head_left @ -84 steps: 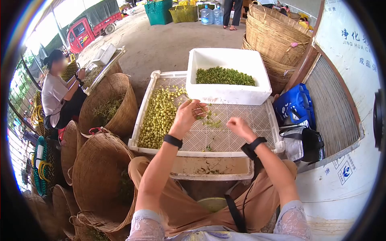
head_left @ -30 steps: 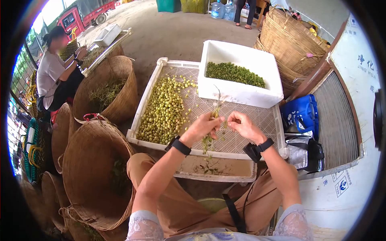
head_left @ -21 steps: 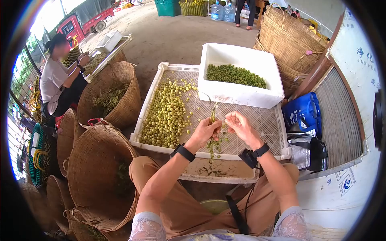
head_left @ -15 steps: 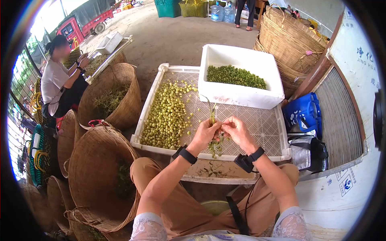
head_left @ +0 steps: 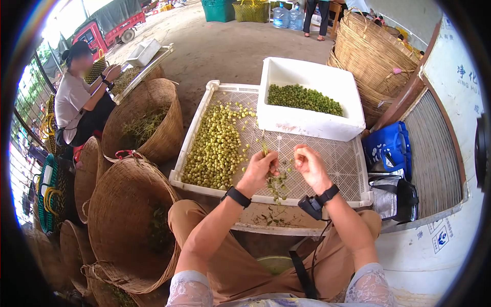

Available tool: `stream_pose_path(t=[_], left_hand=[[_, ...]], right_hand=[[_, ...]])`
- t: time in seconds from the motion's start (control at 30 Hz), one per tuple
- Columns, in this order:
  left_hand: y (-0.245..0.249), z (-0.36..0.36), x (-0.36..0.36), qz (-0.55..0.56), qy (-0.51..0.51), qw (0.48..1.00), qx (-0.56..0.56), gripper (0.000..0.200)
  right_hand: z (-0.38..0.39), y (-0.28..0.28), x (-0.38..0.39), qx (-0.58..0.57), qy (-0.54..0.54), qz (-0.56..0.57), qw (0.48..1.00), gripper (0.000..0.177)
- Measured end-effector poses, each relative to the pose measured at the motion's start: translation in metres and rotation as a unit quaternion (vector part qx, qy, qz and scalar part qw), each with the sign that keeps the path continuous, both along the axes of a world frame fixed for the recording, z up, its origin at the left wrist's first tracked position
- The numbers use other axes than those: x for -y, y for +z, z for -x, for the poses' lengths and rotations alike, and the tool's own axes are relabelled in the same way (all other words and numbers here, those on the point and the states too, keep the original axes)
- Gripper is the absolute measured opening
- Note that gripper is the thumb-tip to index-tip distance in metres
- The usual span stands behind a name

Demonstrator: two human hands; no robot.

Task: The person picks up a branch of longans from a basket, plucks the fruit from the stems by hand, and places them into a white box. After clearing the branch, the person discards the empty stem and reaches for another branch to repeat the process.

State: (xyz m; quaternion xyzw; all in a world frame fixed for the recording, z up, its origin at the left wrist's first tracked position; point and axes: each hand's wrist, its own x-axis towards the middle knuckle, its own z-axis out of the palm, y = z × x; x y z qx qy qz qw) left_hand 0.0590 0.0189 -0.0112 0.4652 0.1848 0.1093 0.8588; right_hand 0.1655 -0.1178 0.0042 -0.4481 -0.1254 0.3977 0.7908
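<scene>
My left hand (head_left: pixel 260 170) is closed around a bunch of thin green stems (head_left: pixel 277 187), whose leafy ends hang below the fingers over the tray's near edge. To its right, my right hand (head_left: pixel 310 166) is raised with curled fingers pressed together; whether anything small is in them is hidden. One green berry (head_left: pixel 289 169) shows between the hands. Both hands are above a white mesh tray (head_left: pixel 332 171). Many pale yellow-green round berries (head_left: pixel 212 148) cover its left part. On its far right stands a white foam box (head_left: pixel 309 124) holding smaller, darker green berries (head_left: pixel 305 100).
Wicker baskets (head_left: pixel 128 220) stand close on my left, one holding stripped stems (head_left: pixel 146 125). A person (head_left: pixel 79 97) sits beyond them at another tray. A blue bag (head_left: pixel 386 148) and a silver bag (head_left: pixel 383 197) are at right. A tall basket (head_left: pixel 376 59) stands behind.
My right hand has moved away to the right from the stems and my left hand. My left hand keeps its hold on the bunch. The view has shifted slightly.
</scene>
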Motion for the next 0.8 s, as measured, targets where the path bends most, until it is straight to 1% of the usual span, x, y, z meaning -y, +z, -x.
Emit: stream_pose_path(t=[0.07,0.1,0.13,0.17,0.2,0.27,0.3,0.33,0.4,0.43,0.5,0.53,0.6,0.67,0.73,0.8], left_hand=[[0.002,0.003,-0.011,0.087,-0.01,0.996,-0.003,0.014],[0.004,0.005,-0.013,0.097,-0.024,0.995,0.01,0.015],[0.005,0.005,-0.015,0.096,-0.025,0.995,0.011,0.015],[0.006,0.005,-0.015,0.105,-0.034,0.994,0.021,0.016],[0.008,0.004,-0.014,0.115,-0.043,0.992,0.032,0.016],[0.009,0.003,-0.012,0.102,-0.042,0.993,0.029,0.016],[0.008,0.003,-0.012,0.103,-0.042,0.994,0.025,0.017],[0.007,0.004,-0.012,0.104,-0.04,0.994,0.02,0.017],[0.006,0.006,-0.013,0.108,-0.039,0.993,0.022,0.017],[0.006,0.006,-0.013,0.113,-0.039,0.993,0.024,0.017],[0.007,0.007,-0.014,0.106,-0.039,0.993,0.025,0.017],[0.007,0.007,-0.014,0.1,-0.04,0.994,0.025,0.016],[0.01,0.007,-0.011,0.081,-0.033,0.996,0.014,0.016],[0.01,0.006,-0.007,0.061,-0.025,0.998,0.003,0.015],[0.006,0.005,-0.004,0.036,-0.058,0.998,0.016,0.014],[0.002,0.003,-0.001,0.031,-0.063,0.997,0.016,0.013]], right_hand=[[-0.008,-0.002,0.004,0.015,-0.001,0.006,1.0,0.009],[-0.009,-0.003,0.005,0.012,0.017,0.033,0.999,0.01],[-0.009,-0.006,0.007,0.007,0.034,0.059,0.998,0.011],[-0.007,-0.009,0.006,-0.022,0.066,0.073,0.995,0.014],[-0.005,-0.012,0.004,-0.022,0.063,0.072,0.995,0.014],[0.001,-0.016,-0.002,-0.09,0.15,0.101,0.979,0.016],[0.002,-0.013,-0.001,-0.111,0.194,0.069,0.972,0.016],[0.003,-0.012,0.0,-0.112,0.194,0.068,0.972,0.016],[0.004,-0.008,0.001,-0.07,0.207,0.054,0.974,0.015],[0.005,-0.006,0.001,-0.07,0.208,0.054,0.974,0.015],[0.007,0.003,0.001,-0.058,0.147,0.072,0.985,0.006],[0.005,0.001,0.001,-0.057,0.147,0.073,0.985,0.006],[0.001,-0.003,0.002,0.033,0.091,0.085,0.992,0.008],[0.0,-0.003,0.002,0.056,0.086,0.093,0.99,0.008],[0.0,-0.002,0.001,0.079,0.081,0.099,0.989,0.009],[0.003,-0.001,0.0,0.169,0.086,0.134,0.973,0.009]])
